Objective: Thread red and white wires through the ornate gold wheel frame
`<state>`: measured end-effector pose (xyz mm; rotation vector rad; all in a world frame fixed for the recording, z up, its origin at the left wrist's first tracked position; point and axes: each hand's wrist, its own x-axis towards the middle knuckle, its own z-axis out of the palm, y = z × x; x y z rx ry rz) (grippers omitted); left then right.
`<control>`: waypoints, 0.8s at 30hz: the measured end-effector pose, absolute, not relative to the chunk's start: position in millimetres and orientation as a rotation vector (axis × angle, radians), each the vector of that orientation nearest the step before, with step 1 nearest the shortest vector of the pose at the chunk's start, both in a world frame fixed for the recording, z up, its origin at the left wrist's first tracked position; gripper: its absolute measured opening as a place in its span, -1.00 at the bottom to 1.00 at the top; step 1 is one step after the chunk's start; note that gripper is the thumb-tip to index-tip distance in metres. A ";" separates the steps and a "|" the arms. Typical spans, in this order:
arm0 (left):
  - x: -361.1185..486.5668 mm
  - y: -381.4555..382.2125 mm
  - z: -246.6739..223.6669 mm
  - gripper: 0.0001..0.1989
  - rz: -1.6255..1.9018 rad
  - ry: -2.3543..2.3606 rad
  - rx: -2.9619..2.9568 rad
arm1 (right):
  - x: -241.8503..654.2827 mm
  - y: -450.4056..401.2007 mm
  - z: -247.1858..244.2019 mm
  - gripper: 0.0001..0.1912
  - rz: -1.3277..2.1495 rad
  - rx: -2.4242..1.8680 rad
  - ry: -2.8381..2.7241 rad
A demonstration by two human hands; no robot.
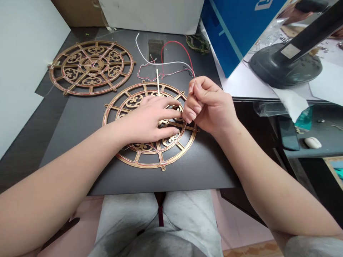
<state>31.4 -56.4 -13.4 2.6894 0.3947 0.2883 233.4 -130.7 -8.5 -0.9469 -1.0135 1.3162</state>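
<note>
Fingers, right hand (pixel 211 107): the thumb and index finger pinch a thin red wire (pixel 188 53) and a thin white wire (pixel 175 63); the other fingers curl inward. Fingers, left hand (pixel 155 119): spread, palm down, over the tan, round, wood-like lattice frame (pixel 138 165) with scrollwork. This frame lies flat on the dark grey tabletop (pixel 214 160), directly in front of the person.

Step in hand, as judged: wire handling at the frame's right side, with the left hand apparently steadying the work. Any further wire movement calls for light, even tension and a steady frame; a sharp pull could strain the fine wiring. Beyond the frame, both wires arc across the tabletop beside a loose red-and-white wire bundle (pixel 146 77). A second round lattice frame (pixel 90 94) lies beyond, to the left.
</note>
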 end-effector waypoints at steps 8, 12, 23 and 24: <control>37.7 -59.1 -21.6 -0.76 0.419 0.334 2.634 | 229.8 -132.3 -7.3 -0.67 1.371 -0.887 -0.965; 39.3 -58.9 -23.5 -0.79 0.464 0.341 2.585 | 229.5 -133.2 -7.2 -0.65 1.341 -0.941 -0.987; 40.9 -57.8 -23.2 -0.88 0.467 0.375 2.491 | 230.0 -133.8 -8.1 -0.58 1.151 -1.042 -1.121; 40.9 -57.8 -22.7 -0.87 0.463 0.384 2.490 | 230.3 -133.8 -8.1 -0.57 1.134 -1.049 -1.137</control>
